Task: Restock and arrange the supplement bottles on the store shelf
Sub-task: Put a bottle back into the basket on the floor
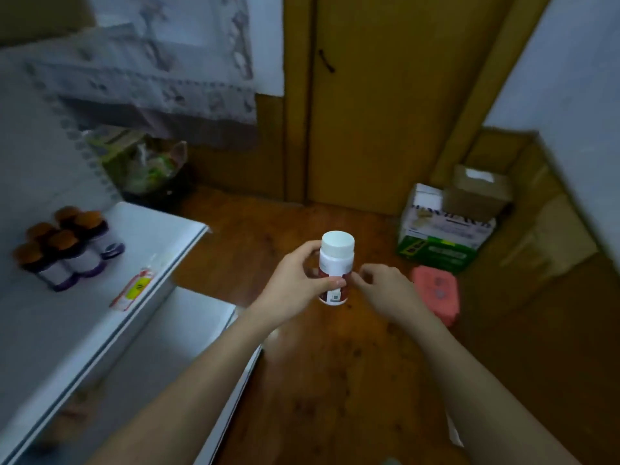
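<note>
Dim, soft blur, wide-angle edge distortion

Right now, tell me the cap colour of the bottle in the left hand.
White, clearest in the head view: the cap tops the bottle.

Dim room, wood floor.
Glossy brown wooden plank floor (322, 380), yellow-brown wooden door (385, 105), pale blue-white painted wall (570, 78), white patterned lace curtain (161, 62).

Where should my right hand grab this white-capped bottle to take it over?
Probably the white cap, from above or the right. The bottle stands upright, the left hand wraps its lower body, and the right hand hovers beside it, leaving the cap free.
</note>
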Action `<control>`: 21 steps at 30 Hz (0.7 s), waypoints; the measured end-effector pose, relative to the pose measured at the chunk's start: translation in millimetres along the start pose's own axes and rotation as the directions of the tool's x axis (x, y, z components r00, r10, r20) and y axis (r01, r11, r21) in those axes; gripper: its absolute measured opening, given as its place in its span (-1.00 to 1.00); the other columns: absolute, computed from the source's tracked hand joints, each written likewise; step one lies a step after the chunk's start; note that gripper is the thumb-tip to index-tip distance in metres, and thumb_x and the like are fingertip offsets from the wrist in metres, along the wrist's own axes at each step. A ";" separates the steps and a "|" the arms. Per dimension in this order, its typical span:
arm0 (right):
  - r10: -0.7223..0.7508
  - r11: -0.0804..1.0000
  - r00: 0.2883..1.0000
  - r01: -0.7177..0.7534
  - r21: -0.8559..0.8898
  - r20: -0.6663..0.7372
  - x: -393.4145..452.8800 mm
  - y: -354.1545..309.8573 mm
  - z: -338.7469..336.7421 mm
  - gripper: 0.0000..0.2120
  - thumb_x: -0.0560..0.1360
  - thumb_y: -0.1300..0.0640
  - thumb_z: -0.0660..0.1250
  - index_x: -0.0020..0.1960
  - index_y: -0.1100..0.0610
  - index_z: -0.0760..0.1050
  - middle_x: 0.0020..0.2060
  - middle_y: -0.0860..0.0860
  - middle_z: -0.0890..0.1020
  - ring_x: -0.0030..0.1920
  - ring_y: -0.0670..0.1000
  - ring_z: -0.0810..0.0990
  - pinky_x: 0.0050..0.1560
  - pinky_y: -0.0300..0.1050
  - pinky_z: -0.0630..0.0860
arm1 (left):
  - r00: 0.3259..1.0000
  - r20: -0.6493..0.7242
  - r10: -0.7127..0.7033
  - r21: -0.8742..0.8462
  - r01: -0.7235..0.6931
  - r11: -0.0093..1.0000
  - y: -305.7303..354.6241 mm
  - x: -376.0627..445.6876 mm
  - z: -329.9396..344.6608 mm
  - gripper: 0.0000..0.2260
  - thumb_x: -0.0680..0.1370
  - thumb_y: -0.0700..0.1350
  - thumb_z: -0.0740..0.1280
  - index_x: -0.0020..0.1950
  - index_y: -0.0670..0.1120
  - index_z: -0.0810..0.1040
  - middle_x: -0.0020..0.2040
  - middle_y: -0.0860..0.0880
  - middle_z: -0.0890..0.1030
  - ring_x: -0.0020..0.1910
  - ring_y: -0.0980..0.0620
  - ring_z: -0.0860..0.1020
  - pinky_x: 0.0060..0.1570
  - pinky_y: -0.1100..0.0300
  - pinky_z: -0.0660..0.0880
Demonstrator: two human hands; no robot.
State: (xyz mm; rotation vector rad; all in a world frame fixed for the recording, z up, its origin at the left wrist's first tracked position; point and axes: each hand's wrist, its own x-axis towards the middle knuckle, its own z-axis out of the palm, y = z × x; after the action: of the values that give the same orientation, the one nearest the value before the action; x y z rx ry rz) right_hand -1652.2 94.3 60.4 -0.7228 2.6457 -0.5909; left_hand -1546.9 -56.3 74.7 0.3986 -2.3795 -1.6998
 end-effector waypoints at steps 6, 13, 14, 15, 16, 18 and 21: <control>0.196 0.981 0.979 -0.195 0.017 -0.049 1.3 165.3 -54.3 -0.65 0.63 -0.15 0.17 -0.16 0.06 0.50 -0.32 -0.02 0.55 -0.33 -0.03 0.51 -0.38 -0.15 0.32 | 0.979 0.204 0.004 -0.028 0.002 1.000 24.0 84.2 154.2 -0.52 0.44 -0.13 0.55 0.31 0.04 0.47 0.18 0.17 0.56 0.12 0.19 0.56 0.00 0.36 0.52; 0.475 0.874 0.879 -0.464 0.148 -0.051 -13.1 345.6 -78.7 -0.74 0.60 -0.10 0.20 -0.11 0.05 0.49 -0.28 -0.02 0.55 -0.21 0.11 0.58 -0.18 0.01 0.51 | 0.902 0.429 -0.053 0.054 0.033 0.998 26.4 163.5 335.5 -0.52 0.42 -0.17 0.55 0.21 -0.01 0.39 0.10 0.09 0.52 0.06 0.14 0.52 -0.08 0.32 0.48; 0.518 0.846 0.854 -0.504 0.175 -0.044 -16.8 367.5 -75.1 -0.75 0.60 -0.08 0.20 -0.14 0.04 0.47 -0.33 -0.04 0.52 -0.26 0.09 0.54 -0.23 -0.01 0.47 | 0.881 0.468 -0.072 0.078 0.040 0.996 22.6 172.4 356.6 -0.51 0.41 -0.18 0.55 0.22 0.00 0.38 0.10 0.09 0.51 0.07 0.12 0.52 -0.07 0.29 0.49; 0.565 0.812 0.824 -0.547 0.205 -0.037 -20.0 388.8 -69.0 -0.75 0.61 -0.07 0.20 -0.18 0.03 0.44 -0.36 -0.05 0.48 -0.30 0.07 0.49 -0.27 -0.04 0.42 | 0.856 0.512 -0.074 0.083 0.036 0.996 16.3 181.7 377.2 -0.49 0.41 -0.20 0.55 0.22 0.02 0.37 0.10 0.10 0.50 0.09 0.12 0.52 -0.05 0.28 0.50; 0.614 0.771 0.789 -0.592 0.234 -0.029 -21.7 409.3 -61.0 -0.73 0.61 -0.06 0.20 -0.21 0.04 0.42 -0.38 -0.06 0.45 -0.34 0.05 0.45 -0.30 -0.06 0.38 | 0.827 0.556 -0.077 0.095 0.029 0.995 7.9 191.6 397.2 -0.47 0.41 -0.22 0.55 0.23 0.05 0.35 0.11 0.11 0.49 0.10 0.12 0.51 -0.04 0.30 0.50; 0.695 0.695 0.719 -0.665 0.274 -0.016 -22.1 448.2 -39.2 -0.70 0.63 -0.04 0.19 -0.22 0.06 0.44 -0.39 -0.07 0.44 -0.40 0.00 0.43 -0.38 -0.13 0.33 | 0.770 0.632 -0.080 0.126 0.000 0.992 -15.7 212.7 436.6 -0.41 0.41 -0.26 0.54 0.27 0.08 0.33 0.12 0.14 0.47 0.10 0.17 0.50 -0.04 0.40 0.48; 0.789 0.573 0.614 -0.755 0.321 0.035 -14.8 498.8 0.0 -0.67 0.66 -0.02 0.17 -0.26 0.06 0.38 -0.38 -0.05 0.44 -0.37 0.01 0.41 -0.42 -0.12 0.24 | 0.658 0.744 -0.111 0.186 -0.044 0.982 -58.4 242.4 497.4 -0.44 0.44 -0.24 0.51 0.32 0.07 0.36 0.14 0.17 0.49 0.11 0.15 0.49 -0.03 0.45 0.43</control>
State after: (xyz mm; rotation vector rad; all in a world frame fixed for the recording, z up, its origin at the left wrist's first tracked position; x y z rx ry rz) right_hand -1841.1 493.7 -171.5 0.6008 2.5119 -0.7386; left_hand -1922.4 292.1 -142.4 -0.3490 -3.1283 -1.9167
